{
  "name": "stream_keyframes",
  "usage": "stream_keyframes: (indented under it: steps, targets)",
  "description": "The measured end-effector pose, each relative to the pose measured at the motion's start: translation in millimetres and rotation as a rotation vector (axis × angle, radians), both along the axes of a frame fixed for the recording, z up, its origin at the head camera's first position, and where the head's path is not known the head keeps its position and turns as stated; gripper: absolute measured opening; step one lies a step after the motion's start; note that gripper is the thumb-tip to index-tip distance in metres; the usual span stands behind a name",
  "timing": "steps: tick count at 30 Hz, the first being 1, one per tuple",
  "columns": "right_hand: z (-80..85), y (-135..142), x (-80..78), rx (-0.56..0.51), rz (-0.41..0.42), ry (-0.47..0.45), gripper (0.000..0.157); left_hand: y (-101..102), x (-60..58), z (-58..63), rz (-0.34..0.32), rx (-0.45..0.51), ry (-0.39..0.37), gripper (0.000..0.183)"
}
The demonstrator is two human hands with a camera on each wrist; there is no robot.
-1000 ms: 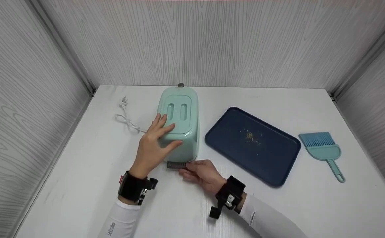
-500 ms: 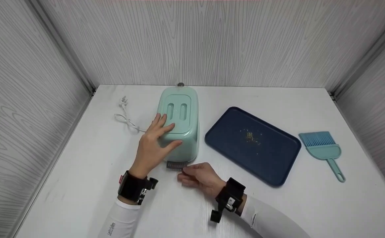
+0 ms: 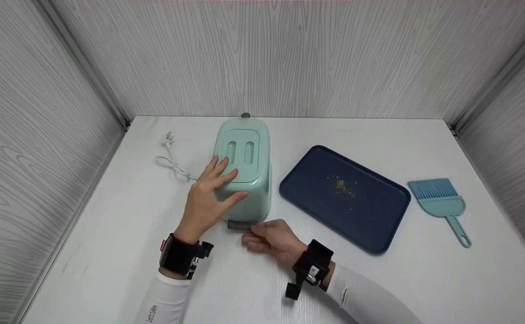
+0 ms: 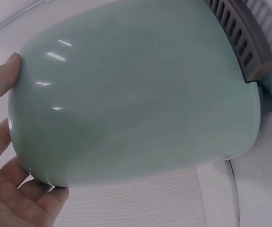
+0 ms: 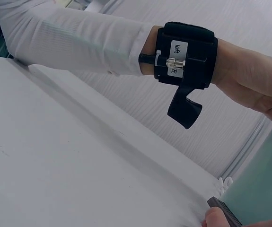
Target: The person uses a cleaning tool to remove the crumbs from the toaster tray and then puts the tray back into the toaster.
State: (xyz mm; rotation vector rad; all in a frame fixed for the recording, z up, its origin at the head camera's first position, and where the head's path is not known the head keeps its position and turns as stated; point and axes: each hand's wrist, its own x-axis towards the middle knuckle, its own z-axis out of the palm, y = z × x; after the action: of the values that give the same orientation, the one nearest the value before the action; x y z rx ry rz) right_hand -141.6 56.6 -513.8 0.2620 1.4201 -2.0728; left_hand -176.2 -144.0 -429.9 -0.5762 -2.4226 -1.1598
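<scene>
A mint-green toaster (image 3: 244, 157) with a lidded top and two grooves stands on the white table, left of centre in the head view. My left hand (image 3: 206, 200) rests on its top near edge, fingers spread over the lid and thumb across the corner; the left wrist view shows thumb and fingers (image 4: 16, 172) at opposite sides of that edge. A grey ribbed handle (image 3: 239, 224) sticks out at the toaster's near bottom end. The right hand (image 3: 278, 238) pinches the handle's right end, and in the right wrist view its fingertips (image 5: 216, 216) lie at the ribbed handle.
A navy tray (image 3: 307, 180) with a small heap of golden crumbs (image 3: 340, 185) lies right of the toaster. Farther right is a teal brush with dustpan (image 3: 441, 206). The white power cord (image 3: 174, 166) lies bundled at the left. Grey wood-grain panels (image 3: 289, 58) stand around the table.
The right hand drew back slightly from the handle half a second ago and is now against it again. The left hand stays on the toaster, which has barely shifted.
</scene>
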Motion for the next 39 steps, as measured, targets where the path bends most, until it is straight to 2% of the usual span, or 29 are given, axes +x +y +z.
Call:
stream_keyframes:
  steps: [7,31,39]
  targets:
    - [0.6,-0.5,-0.2,0.005,0.006,0.014,0.029,0.3,1.1,1.8,-0.005,-0.001,0.017,0.06]
    - [1.3,-7.0,-1.9,0.032,-0.066,0.022,0.025,1.6,1.0,1.4,-0.017,0.014,0.01,0.057]
    - [0.1,-10.3,-0.6,0.058,-0.077,0.072,0.025,0.6,1.6,2.0,-0.017,0.014,0.012,0.058]
